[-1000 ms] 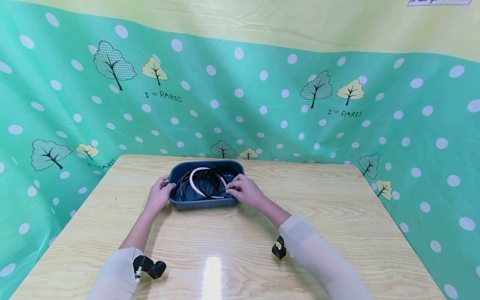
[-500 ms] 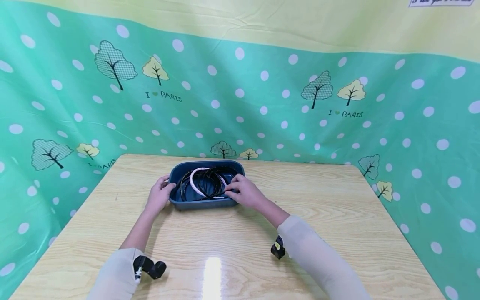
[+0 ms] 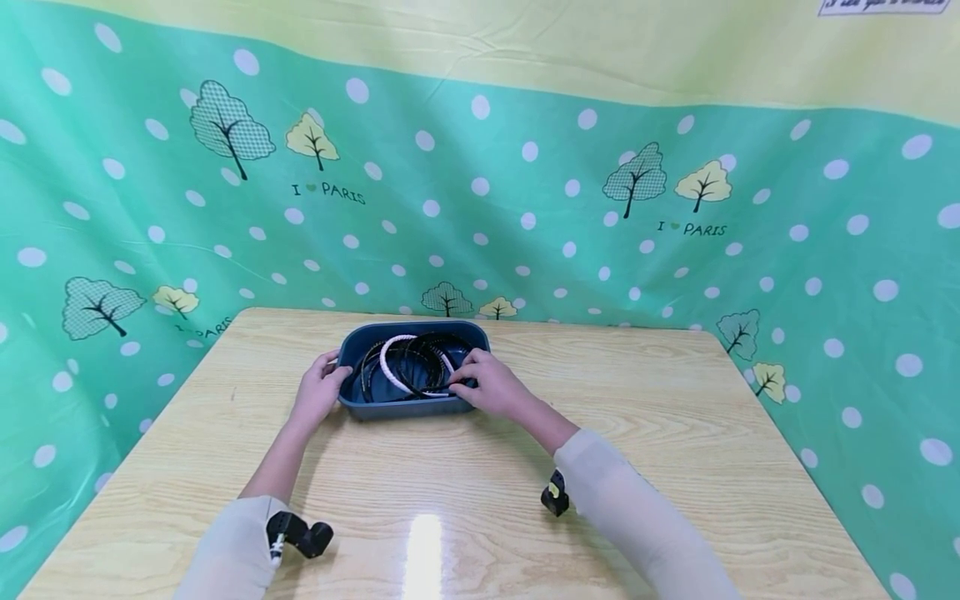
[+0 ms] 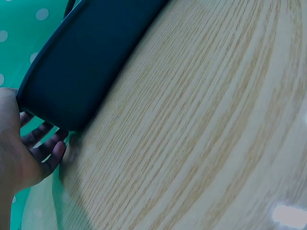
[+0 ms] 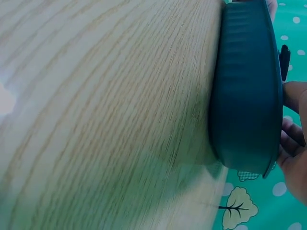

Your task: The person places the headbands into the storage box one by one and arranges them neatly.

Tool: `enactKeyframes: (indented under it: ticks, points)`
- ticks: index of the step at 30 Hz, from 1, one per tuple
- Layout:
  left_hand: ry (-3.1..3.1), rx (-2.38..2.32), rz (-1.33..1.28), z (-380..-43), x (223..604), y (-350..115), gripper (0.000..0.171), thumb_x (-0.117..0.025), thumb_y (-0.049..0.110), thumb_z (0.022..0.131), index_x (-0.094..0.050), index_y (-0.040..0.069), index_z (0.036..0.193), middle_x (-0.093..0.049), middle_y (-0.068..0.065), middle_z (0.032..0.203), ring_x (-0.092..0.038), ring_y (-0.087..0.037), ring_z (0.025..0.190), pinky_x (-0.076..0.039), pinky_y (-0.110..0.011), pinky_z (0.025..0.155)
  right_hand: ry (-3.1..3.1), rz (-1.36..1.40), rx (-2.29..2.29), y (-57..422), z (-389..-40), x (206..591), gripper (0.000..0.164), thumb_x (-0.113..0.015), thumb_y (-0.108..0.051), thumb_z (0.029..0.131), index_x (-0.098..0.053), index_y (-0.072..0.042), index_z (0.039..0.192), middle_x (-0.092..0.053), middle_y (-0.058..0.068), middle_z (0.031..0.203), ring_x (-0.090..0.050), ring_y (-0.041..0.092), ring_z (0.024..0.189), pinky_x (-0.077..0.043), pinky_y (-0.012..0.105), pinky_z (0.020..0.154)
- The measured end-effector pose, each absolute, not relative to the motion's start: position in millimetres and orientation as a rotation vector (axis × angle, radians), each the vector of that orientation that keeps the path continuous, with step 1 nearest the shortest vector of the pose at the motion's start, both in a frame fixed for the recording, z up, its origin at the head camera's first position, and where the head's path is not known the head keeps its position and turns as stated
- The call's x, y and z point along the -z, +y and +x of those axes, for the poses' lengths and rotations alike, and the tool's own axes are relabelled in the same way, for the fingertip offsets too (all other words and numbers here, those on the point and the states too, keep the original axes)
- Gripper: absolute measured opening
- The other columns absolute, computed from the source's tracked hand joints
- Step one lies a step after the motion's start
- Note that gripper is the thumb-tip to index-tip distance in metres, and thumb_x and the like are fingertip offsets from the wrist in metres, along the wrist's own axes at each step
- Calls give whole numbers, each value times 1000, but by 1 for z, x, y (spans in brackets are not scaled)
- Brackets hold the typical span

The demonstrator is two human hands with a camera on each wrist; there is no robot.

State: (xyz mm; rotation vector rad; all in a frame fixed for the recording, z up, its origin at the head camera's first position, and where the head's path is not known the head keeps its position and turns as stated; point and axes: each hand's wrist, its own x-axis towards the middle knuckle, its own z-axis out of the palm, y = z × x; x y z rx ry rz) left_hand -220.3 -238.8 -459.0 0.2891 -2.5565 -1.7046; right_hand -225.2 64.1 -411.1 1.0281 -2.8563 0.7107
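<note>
A dark blue plastic bin (image 3: 408, 410) stands on the table and holds several thin curved bands that look like headbands. A white ridged band (image 3: 384, 358) lies among black bands (image 3: 365, 379). My left hand (image 3: 318, 390) grips the bin's left end, thumb over the rim and fingers outside; the left wrist view shows these fingers (image 4: 50, 148) below the wall. Inside the right end, my right hand (image 3: 489, 383) pinches a thin black headband near its end. In the right wrist view the bin's wall (image 5: 247, 91) hides the fingertips, and a black tip (image 5: 285, 62) shows above the rim.
The wood-grain table (image 3: 465, 483) extends around the bin on all sides. A green dotted cloth (image 3: 480, 208) hangs behind and beside it. A black wrist camera (image 3: 300, 533) is strapped to the left sleeve, another camera (image 3: 556, 494) to the right.
My right fingertips have shifted slightly left inside the bin, along with the black headband. The left hand and the bin have stayed in place.
</note>
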Motion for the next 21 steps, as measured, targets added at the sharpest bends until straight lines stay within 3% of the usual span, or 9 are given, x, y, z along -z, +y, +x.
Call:
enactKeyframes:
  ticks: [12,21]
  points:
    - [-2562,1723,293,-220,459,-239,50,-46,24,96,-36,9,143,-49,-24,133,-49,-29,115,-39,-24,83,-2869,992,-812,64,-226,413,20,-58,-24,92,-72,-12,99,-56,1,99,-52,14,90,-46,29,78]
    - [-2561,1715,288,-221,459,-239,50,-46,25,96,-37,9,142,-50,-23,132,-49,-28,113,-40,-19,78,-2788,906,-974,67,-224,410,21,-58,-24,92,-72,-11,99,-56,2,99,-54,20,92,-45,29,74]
